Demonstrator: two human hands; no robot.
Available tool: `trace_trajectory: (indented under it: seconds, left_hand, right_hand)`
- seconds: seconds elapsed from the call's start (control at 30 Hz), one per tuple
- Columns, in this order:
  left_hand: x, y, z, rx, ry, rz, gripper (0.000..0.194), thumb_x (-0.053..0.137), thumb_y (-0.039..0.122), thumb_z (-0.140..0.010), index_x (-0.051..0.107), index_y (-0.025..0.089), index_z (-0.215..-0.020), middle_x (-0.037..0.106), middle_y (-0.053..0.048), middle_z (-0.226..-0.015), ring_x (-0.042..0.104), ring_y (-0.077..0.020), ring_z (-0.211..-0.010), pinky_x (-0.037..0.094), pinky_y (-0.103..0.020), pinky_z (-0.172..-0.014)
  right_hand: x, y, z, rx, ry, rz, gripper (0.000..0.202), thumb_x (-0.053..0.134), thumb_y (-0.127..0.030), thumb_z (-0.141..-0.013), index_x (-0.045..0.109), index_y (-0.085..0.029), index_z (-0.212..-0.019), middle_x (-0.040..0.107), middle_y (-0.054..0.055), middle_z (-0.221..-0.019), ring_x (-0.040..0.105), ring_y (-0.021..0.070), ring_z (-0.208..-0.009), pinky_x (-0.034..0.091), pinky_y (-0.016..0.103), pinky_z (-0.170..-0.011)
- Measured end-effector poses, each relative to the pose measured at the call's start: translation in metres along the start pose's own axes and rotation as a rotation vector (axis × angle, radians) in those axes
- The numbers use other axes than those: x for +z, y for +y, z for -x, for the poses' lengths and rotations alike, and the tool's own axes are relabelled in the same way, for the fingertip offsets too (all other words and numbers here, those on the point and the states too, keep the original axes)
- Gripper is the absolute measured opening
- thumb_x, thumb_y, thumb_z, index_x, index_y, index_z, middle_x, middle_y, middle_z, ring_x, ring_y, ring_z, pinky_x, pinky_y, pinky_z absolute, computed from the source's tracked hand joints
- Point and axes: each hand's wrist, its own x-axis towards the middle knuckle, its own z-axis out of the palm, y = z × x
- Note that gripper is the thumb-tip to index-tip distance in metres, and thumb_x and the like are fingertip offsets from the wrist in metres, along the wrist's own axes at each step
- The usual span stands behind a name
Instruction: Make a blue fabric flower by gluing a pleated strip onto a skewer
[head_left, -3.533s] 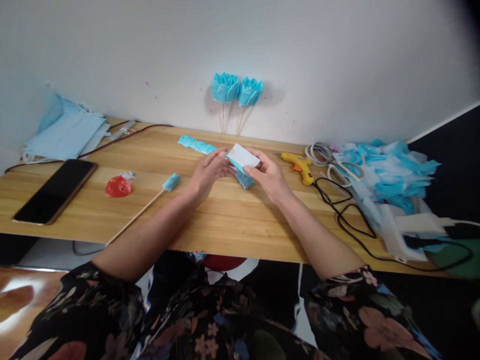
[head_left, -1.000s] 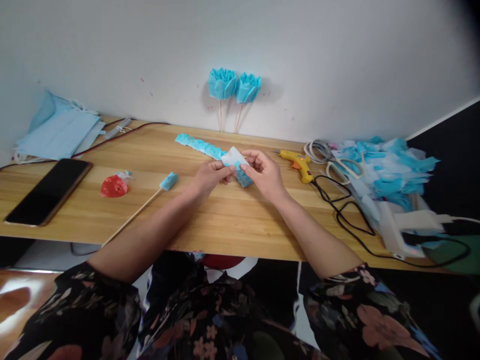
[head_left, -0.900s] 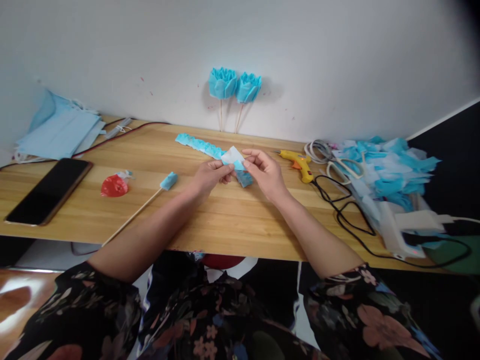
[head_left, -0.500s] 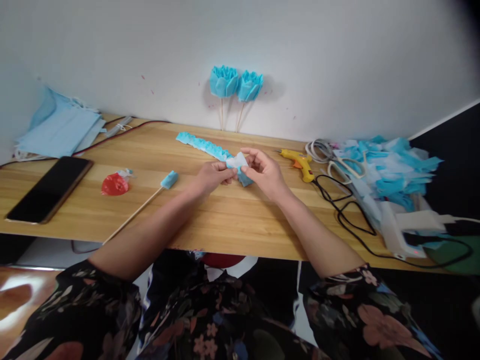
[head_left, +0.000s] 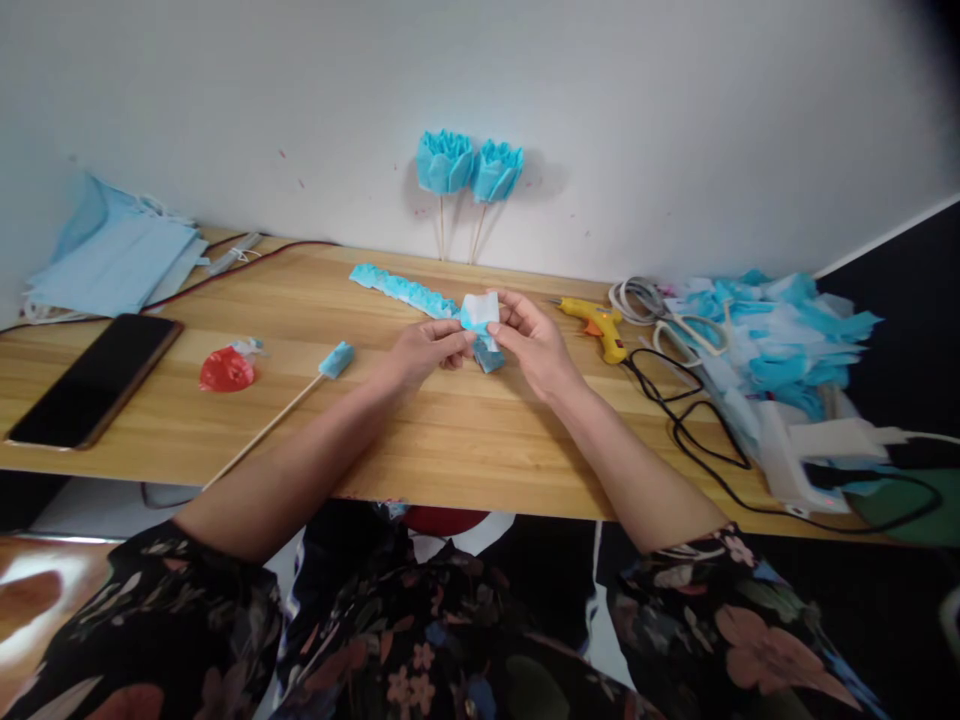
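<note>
A small piece of blue and white mask fabric (head_left: 480,309) is pinched between my two hands above the middle of the table. My left hand (head_left: 431,350) closes on its left side, and my right hand (head_left: 529,340) grips its right edge with thumb and fingers. Behind them a row of folded blue petals (head_left: 401,289) runs up and to the left. Just under my hands lies another blue piece (head_left: 488,357), partly hidden. Left of my left hand, a thin wooden stick (head_left: 262,432) carries a rolled blue tip (head_left: 337,359).
Two blue fabric flowers (head_left: 445,162) on sticks lean against the wall. At right lie a yellow glue gun (head_left: 600,325), scissors (head_left: 701,337), a pile of blue and white scraps (head_left: 780,335) and a power strip (head_left: 799,465). At left are face masks (head_left: 120,255), a phone (head_left: 94,380) and a red wrapper (head_left: 228,370).
The fabric piece has been opened out flatter and turned, showing more of its white side. My right hand has shifted slightly; both hands keep their hold.
</note>
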Motion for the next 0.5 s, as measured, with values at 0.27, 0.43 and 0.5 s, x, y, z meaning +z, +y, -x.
trace_trajectory:
  seconds: [0.27,0.43,0.5]
  left_hand:
    - [-0.0007,-0.0009,-0.0009,0.015,0.058,-0.027,0.028,0.075,0.033,-0.085,0.068,0.016,-0.065,0.067,-0.001,-0.067,0.053,-0.0094,-0.06,0.041,-0.026,-0.064]
    - [0.0003,0.0012,0.0003,0.026,0.074,-0.087,0.025,0.076,0.03,-0.084,0.067,0.017,-0.064,0.067,-0.001,-0.066,0.053,-0.0097,-0.06,0.042,-0.027,-0.065]
    - [0.0011,0.0028,0.0014,0.038,0.071,-0.115,0.024,0.076,0.028,-0.083,0.066,0.017,-0.064,0.067,-0.001,-0.066,0.052,-0.0094,-0.06,0.043,-0.027,-0.066]
  right_hand:
    - [0.0037,-0.0029,0.0014,0.036,-0.036,-0.083,0.054,0.08,-0.032,-0.076,0.062,-0.027,-0.127,0.07,0.0,-0.095,0.063,0.0163,-0.083,0.052,0.03,-0.074]
    - [0.0031,-0.0068,0.002,0.07,-0.046,-0.132,0.053,0.082,-0.033,-0.077,0.063,-0.028,-0.127,0.071,-0.001,-0.094,0.063,0.0146,-0.079,0.052,0.029,-0.07]
    - [0.0025,-0.0061,0.002,0.088,-0.044,-0.11,0.053,0.082,-0.035,-0.078,0.064,-0.027,-0.126,0.071,-0.001,-0.092,0.062,0.0143,-0.075,0.052,0.029,-0.067]
